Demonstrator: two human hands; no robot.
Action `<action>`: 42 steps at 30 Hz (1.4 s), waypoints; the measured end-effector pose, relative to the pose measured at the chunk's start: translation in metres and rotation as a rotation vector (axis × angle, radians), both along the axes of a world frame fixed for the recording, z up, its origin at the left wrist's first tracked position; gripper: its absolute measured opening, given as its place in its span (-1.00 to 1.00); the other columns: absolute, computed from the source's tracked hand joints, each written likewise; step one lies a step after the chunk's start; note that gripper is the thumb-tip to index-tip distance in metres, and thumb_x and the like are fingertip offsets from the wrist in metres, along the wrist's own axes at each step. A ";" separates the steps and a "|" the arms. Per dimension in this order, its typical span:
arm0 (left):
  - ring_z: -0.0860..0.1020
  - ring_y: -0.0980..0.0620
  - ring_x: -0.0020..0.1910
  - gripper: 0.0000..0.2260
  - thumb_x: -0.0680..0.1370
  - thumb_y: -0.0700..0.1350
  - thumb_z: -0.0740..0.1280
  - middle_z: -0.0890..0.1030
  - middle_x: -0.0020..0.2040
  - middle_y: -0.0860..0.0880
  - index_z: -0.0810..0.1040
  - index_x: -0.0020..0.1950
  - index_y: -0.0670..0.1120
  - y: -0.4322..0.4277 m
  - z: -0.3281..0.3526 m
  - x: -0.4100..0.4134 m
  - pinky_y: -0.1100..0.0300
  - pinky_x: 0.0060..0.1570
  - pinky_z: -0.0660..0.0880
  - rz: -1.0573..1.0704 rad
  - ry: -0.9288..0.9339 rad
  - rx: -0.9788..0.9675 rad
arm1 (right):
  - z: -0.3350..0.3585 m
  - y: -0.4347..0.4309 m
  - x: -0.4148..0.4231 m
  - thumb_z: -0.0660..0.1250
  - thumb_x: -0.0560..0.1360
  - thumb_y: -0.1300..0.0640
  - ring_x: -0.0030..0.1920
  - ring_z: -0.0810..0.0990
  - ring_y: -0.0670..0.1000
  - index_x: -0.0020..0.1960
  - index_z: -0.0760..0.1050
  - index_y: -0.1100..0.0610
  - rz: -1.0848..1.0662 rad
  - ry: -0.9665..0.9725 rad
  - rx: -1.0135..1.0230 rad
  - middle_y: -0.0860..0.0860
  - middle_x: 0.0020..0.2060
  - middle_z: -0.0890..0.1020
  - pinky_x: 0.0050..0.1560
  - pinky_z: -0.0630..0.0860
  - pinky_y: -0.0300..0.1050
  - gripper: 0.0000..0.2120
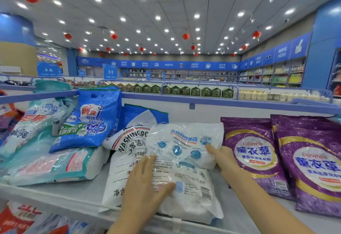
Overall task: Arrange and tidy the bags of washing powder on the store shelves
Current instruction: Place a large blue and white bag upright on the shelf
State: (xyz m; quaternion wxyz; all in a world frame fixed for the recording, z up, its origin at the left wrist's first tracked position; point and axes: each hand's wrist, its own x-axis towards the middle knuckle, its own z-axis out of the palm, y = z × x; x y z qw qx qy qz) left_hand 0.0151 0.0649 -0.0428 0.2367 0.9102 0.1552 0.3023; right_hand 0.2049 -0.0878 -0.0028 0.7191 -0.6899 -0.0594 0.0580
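Note:
A white, clear-wrapped bag of washing powder (184, 147) with blue print lies folded on top of another white bag (127, 141) marked "WASHING PO", in the middle of the top shelf (60, 195). My left hand (145, 184) presses flat on the top bag's near part, fingers straight and thumb spread. My right hand (224, 157) holds the bag's right edge, thumb on top and fingers hidden under it. A blue bag (94, 121) leans behind at the left. Two purple bags (252, 152) (313, 163) lie at the right.
Teal and white bags (36, 123) (55, 165) are piled at the shelf's left end. Red-printed bags (20, 217) show on the shelf below. A blue rail (203, 101) runs behind the shelf, with further aisles of goods beyond it.

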 end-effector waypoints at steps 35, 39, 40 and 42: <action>0.61 0.14 0.09 -0.26 0.31 -0.25 0.51 0.61 0.15 0.14 0.28 0.32 0.25 -0.007 0.018 0.041 0.28 -0.06 0.56 -0.872 0.097 -0.738 | 0.078 0.048 -0.125 0.35 0.48 0.27 -0.44 0.53 -0.23 -0.22 0.49 0.02 -0.222 -0.532 0.272 -0.16 -0.45 0.56 -0.46 0.45 -0.37 -0.81; 0.61 0.30 -0.06 -0.49 0.31 -0.02 0.56 0.64 0.01 0.15 0.38 0.14 0.13 -0.019 0.013 0.061 0.43 -0.14 0.51 -0.643 -0.105 -0.771 | 0.086 0.048 -0.121 0.39 0.48 0.15 -0.09 0.60 -0.20 -0.02 0.53 -0.02 0.126 -0.621 0.109 -0.10 -0.08 0.63 -0.05 0.55 -0.28 -0.88; 0.61 0.32 -0.11 -0.57 0.36 -0.04 0.54 0.63 -0.01 0.15 0.39 0.11 0.08 -0.020 0.013 0.065 0.45 -0.20 0.49 -0.573 -0.132 -0.757 | 0.086 0.042 -0.118 0.38 0.48 0.11 -0.04 0.61 -0.19 0.01 0.53 -0.02 0.172 -0.655 0.076 -0.10 -0.04 0.64 -0.02 0.54 -0.30 -0.88; 0.61 0.31 -0.15 -0.66 0.42 -0.07 0.49 0.64 -0.02 0.14 0.43 0.10 0.05 -0.017 0.011 0.072 0.44 -0.27 0.49 -0.509 -0.148 -0.789 | 0.080 0.019 -0.105 0.36 0.50 0.09 -0.09 0.63 -0.19 -0.06 0.57 -0.01 0.062 -0.758 0.076 -0.08 -0.10 0.67 -0.09 0.50 -0.40 -0.96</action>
